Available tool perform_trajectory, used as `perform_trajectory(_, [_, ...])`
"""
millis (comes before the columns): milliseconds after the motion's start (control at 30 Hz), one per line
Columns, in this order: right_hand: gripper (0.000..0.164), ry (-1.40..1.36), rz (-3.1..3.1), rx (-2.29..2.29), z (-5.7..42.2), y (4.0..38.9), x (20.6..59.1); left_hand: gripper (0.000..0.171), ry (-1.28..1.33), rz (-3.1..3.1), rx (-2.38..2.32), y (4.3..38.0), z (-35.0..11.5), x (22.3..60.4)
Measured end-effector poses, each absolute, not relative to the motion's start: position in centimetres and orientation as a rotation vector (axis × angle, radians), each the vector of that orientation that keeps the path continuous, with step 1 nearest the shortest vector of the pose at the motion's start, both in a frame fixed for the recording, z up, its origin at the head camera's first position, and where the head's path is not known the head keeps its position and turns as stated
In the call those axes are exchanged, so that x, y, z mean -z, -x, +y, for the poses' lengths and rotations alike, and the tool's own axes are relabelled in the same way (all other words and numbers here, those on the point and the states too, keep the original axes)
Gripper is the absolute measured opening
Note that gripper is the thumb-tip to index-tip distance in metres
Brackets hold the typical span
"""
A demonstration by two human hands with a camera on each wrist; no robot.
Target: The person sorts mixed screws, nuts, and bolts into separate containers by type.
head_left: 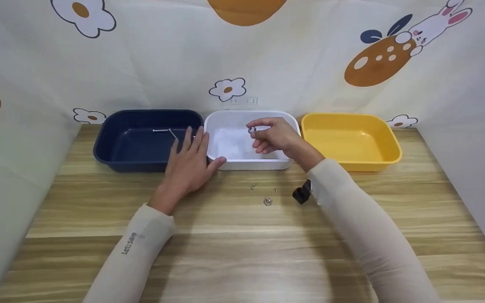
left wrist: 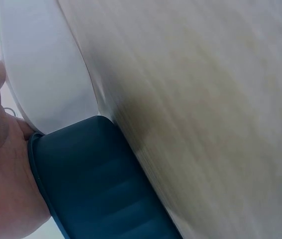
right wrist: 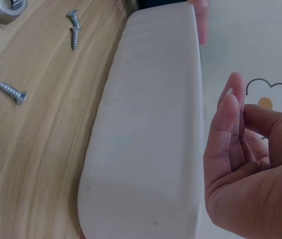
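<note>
Over the white bin (head_left: 255, 165), my right hand (head_left: 274, 136) pinches a small metal hex nut (head_left: 251, 130) between thumb and fingertips; in the right wrist view the nut is hidden. My left hand (head_left: 190, 164) lies with fingers straight across the adjoining rims of the dark blue bin (head_left: 116, 165) and the white bin, its thumb on the white bin's front rim. Long thin bolts (head_left: 162, 130) lie inside the blue bin. On the table in front of the white bin sit another hex nut (right wrist: 6, 11), a pair of small screws (right wrist: 74, 30) and a single screw (right wrist: 12, 93).
To the right of the white bin stands a yellow bin (head_left: 352, 165), so the bins form a row along the table's back. Behind them hangs a printed cloth (head_left: 175, 54). A black wrist mount (head_left: 301, 193) sticks out below my right sleeve, above the wooden table (head_left: 242, 252).
</note>
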State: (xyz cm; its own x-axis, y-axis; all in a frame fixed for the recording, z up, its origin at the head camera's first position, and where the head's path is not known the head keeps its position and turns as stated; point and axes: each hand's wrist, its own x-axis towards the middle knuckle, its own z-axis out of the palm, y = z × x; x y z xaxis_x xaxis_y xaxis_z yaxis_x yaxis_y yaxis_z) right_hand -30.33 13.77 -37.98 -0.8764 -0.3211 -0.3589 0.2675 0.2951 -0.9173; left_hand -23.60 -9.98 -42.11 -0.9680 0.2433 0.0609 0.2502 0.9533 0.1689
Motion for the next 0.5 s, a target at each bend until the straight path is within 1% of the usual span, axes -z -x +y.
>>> perform_trajectory(133, [0.032,0.012,2.109,1.593,13.5,30.8,38.7,0.094,0.394,-3.065,0.273,23.6,-9.9,42.2])
perform_trajectory(367, [0.03,-0.036,2.121,1.527,12.6,31.6,40.3,0.09,0.39,-3.06,0.246,23.6,-10.1,42.2])
perform_trajectory(500, [0.032,-0.086,2.121,1.54,12.2,31.9,40.7,0.09,0.396,-3.054,0.253,23.7,-10.1,42.1])
